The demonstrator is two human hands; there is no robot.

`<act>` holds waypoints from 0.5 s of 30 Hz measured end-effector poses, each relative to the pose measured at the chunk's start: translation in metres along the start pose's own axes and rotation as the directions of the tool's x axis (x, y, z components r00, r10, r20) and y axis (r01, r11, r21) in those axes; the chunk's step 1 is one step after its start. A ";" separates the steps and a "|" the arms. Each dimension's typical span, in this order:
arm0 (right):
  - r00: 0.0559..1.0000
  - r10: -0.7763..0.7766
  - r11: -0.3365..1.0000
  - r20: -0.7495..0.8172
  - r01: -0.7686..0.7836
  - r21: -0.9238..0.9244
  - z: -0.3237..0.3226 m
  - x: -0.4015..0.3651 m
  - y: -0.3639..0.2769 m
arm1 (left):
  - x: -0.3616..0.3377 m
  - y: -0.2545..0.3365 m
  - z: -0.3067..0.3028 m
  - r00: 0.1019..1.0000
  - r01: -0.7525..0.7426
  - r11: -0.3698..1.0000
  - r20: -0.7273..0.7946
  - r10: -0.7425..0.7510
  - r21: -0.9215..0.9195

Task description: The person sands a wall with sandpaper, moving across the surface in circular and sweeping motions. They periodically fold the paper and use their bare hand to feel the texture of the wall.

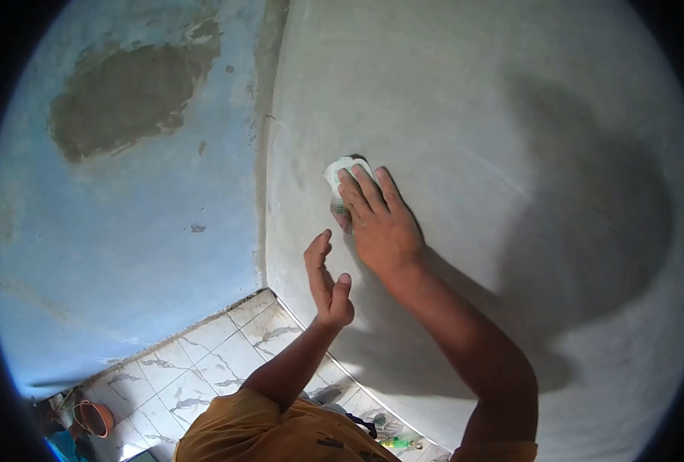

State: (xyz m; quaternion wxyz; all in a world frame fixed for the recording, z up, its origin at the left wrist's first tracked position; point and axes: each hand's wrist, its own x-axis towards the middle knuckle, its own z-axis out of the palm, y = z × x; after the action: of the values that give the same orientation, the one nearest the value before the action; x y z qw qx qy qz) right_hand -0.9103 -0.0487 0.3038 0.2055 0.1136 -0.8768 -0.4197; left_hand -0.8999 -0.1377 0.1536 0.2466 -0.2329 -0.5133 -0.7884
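Right hand: the right hand [380,227] lies flat on the grey wall [511,115], its 4 fingers pressed together and laid straight over a folded pad [340,173]; the thumb is hidden on the far side, so I cannot tell how it grips.
Folded pad: white with pale green print, it sits on the grey wall just right of the corner [263,154], with only its upper left edge showing past the fingertips.
Why held so: flat, closed fingers likely spread the push across the whole pad, so it bears evenly on the plaster instead of buckling.
Left hand: the left hand [328,281] hangs open just below the right wrist, edge-on to the camera - fingers straight and together, thumb apart, holding nothing. Whether it touches the wall I cannot tell.
Why placed so: probably near the surface for balance or feel.
Blue wall: the blue wall [126,231] on the left carries a rough grey patch [126,92] far up, plus small chips.
Shadow: a broad shadow [588,231] falls on the grey wall to the right of the arm.
Floor: the tiled floor [203,362], white with grey veining, meets both walls near the bottom.
Loose things: an orange bucket [95,417] sits near left, and a green bottle [396,443] lies near the wall foot.
Clothing: a yellow shirt [280,431].
Writing: the pad's green print is too small to read - no brand or label is legible anywhere.
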 end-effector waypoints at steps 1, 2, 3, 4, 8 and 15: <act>0.999 -0.034 0.999 0.022 0.034 0.026 -0.004 0.004 0.008 | 0.005 0.000 -0.013 0.999 -0.032 0.998 0.022 0.031 0.058; 0.997 -0.071 0.996 0.043 0.068 0.050 -0.011 0.009 0.020 | 0.009 0.001 -0.028 0.997 -0.066 0.991 0.043 0.061 0.113; 0.999 -0.047 0.996 0.002 0.047 0.071 -0.020 0.011 0.037 | 0.012 -0.001 -0.045 0.997 -0.068 0.981 0.050 0.059 0.182; 0.995 -0.032 0.997 -0.099 0.039 0.070 -0.026 0.014 0.062 | 0.016 0.001 -0.059 0.999 -0.036 0.976 0.040 0.029 0.215; 0.952 0.065 0.939 -0.300 -0.161 -0.305 -0.118 0.028 0.166 | 0.012 0.000 -0.098 0.992 0.119 0.959 -0.002 -0.123 0.257; 0.999 -0.003 0.991 0.042 -0.003 0.136 -0.025 -0.009 0.035 | 0.004 0.004 -0.093 0.989 0.038 0.988 0.135 -0.058 0.146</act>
State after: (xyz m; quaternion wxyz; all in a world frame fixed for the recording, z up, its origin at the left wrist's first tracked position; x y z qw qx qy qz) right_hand -0.8921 -0.0408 0.3423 0.1787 0.1183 -0.9075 -0.3611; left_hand -0.9111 -0.2257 0.1252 0.2072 -0.2566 -0.5901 -0.7369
